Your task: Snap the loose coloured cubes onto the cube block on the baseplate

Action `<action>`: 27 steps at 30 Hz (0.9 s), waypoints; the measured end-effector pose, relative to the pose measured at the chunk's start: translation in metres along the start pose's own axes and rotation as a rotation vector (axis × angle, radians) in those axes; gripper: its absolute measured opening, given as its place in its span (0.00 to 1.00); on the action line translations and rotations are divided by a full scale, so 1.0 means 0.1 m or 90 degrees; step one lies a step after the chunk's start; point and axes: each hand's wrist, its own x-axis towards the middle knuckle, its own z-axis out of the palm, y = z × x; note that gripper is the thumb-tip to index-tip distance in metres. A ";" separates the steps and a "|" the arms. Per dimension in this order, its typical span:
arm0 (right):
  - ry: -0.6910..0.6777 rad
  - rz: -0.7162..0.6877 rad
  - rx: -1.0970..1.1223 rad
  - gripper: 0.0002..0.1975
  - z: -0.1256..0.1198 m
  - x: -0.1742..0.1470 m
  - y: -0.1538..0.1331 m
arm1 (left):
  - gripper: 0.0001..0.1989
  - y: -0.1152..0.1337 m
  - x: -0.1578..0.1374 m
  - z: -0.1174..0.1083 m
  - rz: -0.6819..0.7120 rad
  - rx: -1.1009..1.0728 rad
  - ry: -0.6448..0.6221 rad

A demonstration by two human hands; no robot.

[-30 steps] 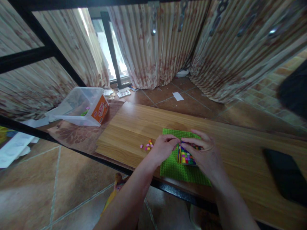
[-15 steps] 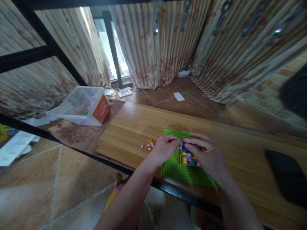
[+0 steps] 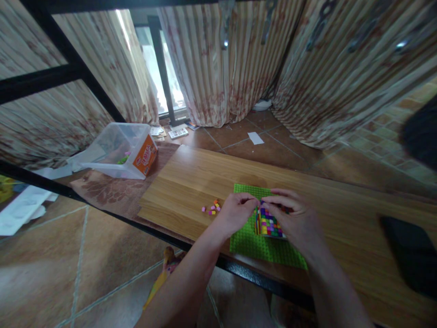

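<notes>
A green studded baseplate (image 3: 244, 241) lies on the wooden tabletop, bearing a low structure of small multicoloured bricks (image 3: 269, 224). My left hand (image 3: 237, 213) is closed in a pinch at the far left corner of that structure; what sits between its fingertips is hidden. Over the structure's right side bends my right hand (image 3: 297, 216), thumb and fingers gripping it near the same corner and covering part of it. Left of the baseplate, close to my left wrist, several loose pink, yellow and orange bricks (image 3: 213, 212) lie on the wood.
A clear plastic bin (image 3: 124, 171) with an orange label stands at the table's far left on a brown patterned cloth (image 3: 109, 189). A dark phone-like slab (image 3: 408, 253) lies at the right. Black frame bars (image 3: 99, 100) cross the upper left.
Both hands stay at the structure's far left corner, with only slight finger movement. The whole view has shifted a little.
</notes>
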 end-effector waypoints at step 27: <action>-0.023 0.087 0.030 0.11 0.01 0.05 -0.09 | 0.11 -0.02 0.02 0.01 0.065 0.029 0.010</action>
